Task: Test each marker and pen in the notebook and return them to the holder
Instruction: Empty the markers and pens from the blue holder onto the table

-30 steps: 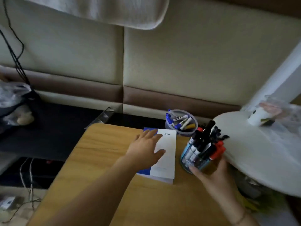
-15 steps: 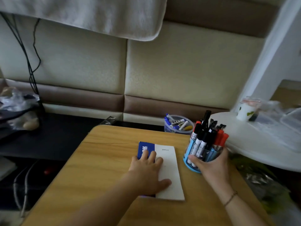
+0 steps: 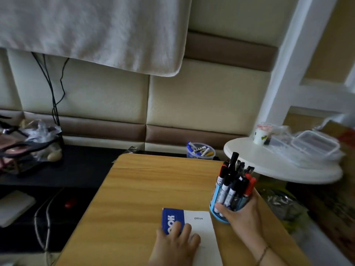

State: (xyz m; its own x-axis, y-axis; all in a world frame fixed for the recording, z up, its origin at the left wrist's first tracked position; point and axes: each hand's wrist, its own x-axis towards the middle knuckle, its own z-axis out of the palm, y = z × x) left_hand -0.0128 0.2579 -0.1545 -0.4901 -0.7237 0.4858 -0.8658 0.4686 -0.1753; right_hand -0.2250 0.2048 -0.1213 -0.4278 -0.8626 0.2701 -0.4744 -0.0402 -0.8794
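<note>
The left hand [image 3: 175,241] lies flat with fingers spread on the closed notebook [image 3: 194,231], seemingly pinning it so it will not slide on the worktop [image 3: 146,189]. The right hand [image 3: 240,214] wraps its fingers round the blue holder [image 3: 221,204], just beside the notebook, likely to steady it. The markers [image 3: 233,181] all stand capped inside, so testing looks not yet begun.

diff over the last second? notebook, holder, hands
The left hand has slid the notebook back along the wooden table toward the person, palm flat on the closed cover. The right hand pulled the pen holder nearer too and now wraps its base instead of just reaching it. Unchanged: markers all in the holder, notebook shut, clear tub of pens at the far edge.
</note>
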